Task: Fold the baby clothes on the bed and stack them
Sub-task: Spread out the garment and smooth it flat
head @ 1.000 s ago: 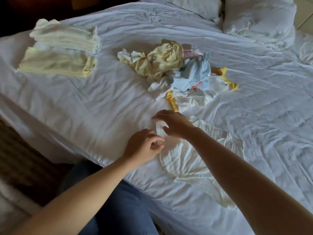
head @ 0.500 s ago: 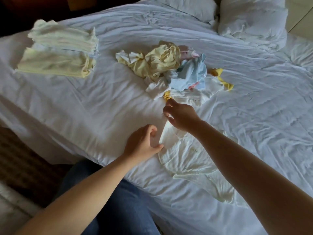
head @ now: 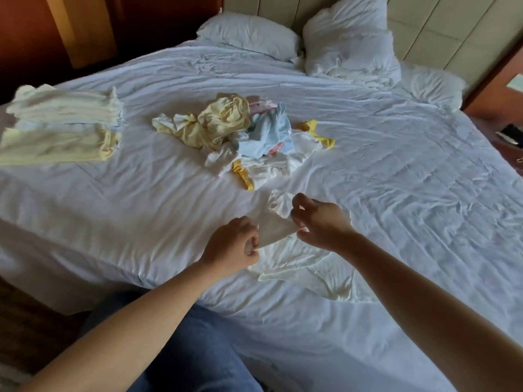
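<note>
Left hand [head: 232, 246], right hand [head: 321, 222]: each pinches one end of the white garment [head: 288, 260], near the front edge of the bed [head: 141, 207]. A second ago you pressed it flat; now a flap is lifted taut between them. Fold likely beginning. Loose pile [head: 246, 137] mid-bed, folded stack [head: 62, 125] at left edge.

Bed [head: 396, 193]: plain white, no pattern. Garment [head: 285, 258] nr front edge: off-white/cream, plain. Pile [head: 226, 128] mid-bed: pale yellow, lt blue, pink, white, w/ bright yellow trim bits. Stack [head: 62, 131] at left edge: pale yellow below, cream-white on top, thin lt-blue layer between. Pillows [head: 249, 32]: white. Headboard [head: 438, 29]: beige, vertical panel lines. Jeans [head: 192, 349]: blue denim. Wall [head: 28, 38] by far-left corner: dark red-brown.
</note>
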Motion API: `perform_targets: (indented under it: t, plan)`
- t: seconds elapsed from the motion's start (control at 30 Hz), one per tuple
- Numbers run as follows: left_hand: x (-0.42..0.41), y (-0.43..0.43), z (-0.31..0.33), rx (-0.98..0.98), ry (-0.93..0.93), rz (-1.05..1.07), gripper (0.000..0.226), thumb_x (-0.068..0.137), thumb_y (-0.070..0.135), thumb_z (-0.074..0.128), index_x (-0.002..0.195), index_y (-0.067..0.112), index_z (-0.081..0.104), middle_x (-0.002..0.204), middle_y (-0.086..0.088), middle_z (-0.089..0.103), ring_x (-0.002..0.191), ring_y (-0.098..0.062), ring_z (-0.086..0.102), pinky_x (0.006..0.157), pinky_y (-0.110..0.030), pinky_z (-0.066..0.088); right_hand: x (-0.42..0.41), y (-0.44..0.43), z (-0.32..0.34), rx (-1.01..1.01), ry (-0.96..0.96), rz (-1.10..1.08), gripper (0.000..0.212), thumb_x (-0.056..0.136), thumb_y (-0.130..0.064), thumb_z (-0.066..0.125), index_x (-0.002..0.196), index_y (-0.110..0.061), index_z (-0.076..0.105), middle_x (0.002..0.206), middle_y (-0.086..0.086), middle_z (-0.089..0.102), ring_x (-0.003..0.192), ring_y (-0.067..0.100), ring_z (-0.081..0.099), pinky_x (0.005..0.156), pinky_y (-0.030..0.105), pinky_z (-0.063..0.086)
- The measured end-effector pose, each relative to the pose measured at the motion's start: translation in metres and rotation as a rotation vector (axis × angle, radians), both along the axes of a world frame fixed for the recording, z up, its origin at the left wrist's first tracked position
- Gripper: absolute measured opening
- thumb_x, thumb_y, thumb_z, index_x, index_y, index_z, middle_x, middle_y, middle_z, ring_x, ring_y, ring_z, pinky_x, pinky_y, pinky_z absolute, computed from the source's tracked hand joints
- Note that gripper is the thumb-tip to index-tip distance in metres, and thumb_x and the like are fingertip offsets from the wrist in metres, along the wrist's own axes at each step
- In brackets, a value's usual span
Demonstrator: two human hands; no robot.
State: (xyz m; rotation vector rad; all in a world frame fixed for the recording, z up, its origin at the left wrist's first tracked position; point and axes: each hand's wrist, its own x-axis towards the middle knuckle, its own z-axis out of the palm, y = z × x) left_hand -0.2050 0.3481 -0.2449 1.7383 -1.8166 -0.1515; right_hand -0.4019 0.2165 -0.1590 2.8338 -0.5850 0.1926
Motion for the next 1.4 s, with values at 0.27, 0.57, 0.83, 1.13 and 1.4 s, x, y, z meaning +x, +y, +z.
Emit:
perform_targets:
  t: [0.27, 0.57, 0.83, 1.13, 1.4]
  plan:
    - [-0.031, -0.001, -0.002, 0.060, -0.089, -0.174, 0.020, 0.077, 0.038, 0.070, 0.082, 0.022, 0.058, 0.107, 0.008, 0.066, 0.090, -0.014, 0.063, 0.073, -0.029, 0.051, -0.079, 0.030, -0.046, 0.174, 0.040, -0.153, 0.022, 0.059, -0.017, 0.072, 0.071, -0.019, 0.054, 0.086, 0.001, 0.055, 0.051, 0.024, 0.055, 0.045, 0.022, 0.028]
    - [-0.044, -0.022, 0.004, 0.117, -0.141, -0.006, 0.019, 0.090, 0.029, 0.059, 0.106, 0.020, 0.065, 0.100, 0.006, 0.069, 0.094, -0.019, 0.063, 0.074, -0.028, 0.046, -0.078, 0.038, -0.050, 0.380, -0.221, -0.537, 0.016, 0.091, -0.036, 0.052, 0.094, -0.028, 0.065, 0.096, -0.007, 0.069, 0.093, 0.018, 0.063, 0.069, 0.028, 0.044]
    - [-0.052, -0.030, 0.000, 0.264, -0.327, -0.019, 0.031, 0.096, 0.039, 0.052, 0.122, 0.024, 0.055, 0.126, 0.005, 0.054, 0.117, -0.021, 0.050, 0.089, -0.033, 0.041, -0.061, 0.028, -0.068, 0.448, -0.283, -0.647, 0.033, 0.092, -0.019, 0.047, 0.118, -0.031, 0.062, 0.119, -0.006, 0.064, 0.121, 0.018, 0.047, 0.102, 0.037, 0.033]
    - [-0.058, -0.033, 0.001, 0.117, -0.384, -0.086, 0.024, 0.074, 0.026, 0.063, 0.097, 0.019, 0.063, 0.096, 0.000, 0.060, 0.089, -0.025, 0.062, 0.071, -0.035, 0.050, -0.074, 0.038, -0.077, 0.271, -0.467, -0.550, 0.031, 0.088, -0.022, 0.053, 0.115, -0.024, 0.069, 0.116, -0.004, 0.063, 0.116, 0.020, 0.054, 0.099, 0.036, 0.036]
    - [-0.066, -0.026, -0.027, 0.363, -0.382, -0.096, 0.074, 0.084, 0.056, -0.010, 0.153, 0.030, -0.008, 0.159, 0.004, -0.018, 0.149, -0.017, -0.017, 0.121, -0.034, -0.007, -0.091, 0.054, -0.112, 0.410, -0.087, -0.526, 0.067, 0.094, -0.061, 0.005, 0.155, -0.033, 0.002, 0.160, -0.012, -0.009, 0.148, 0.008, -0.016, 0.120, 0.038, -0.013]
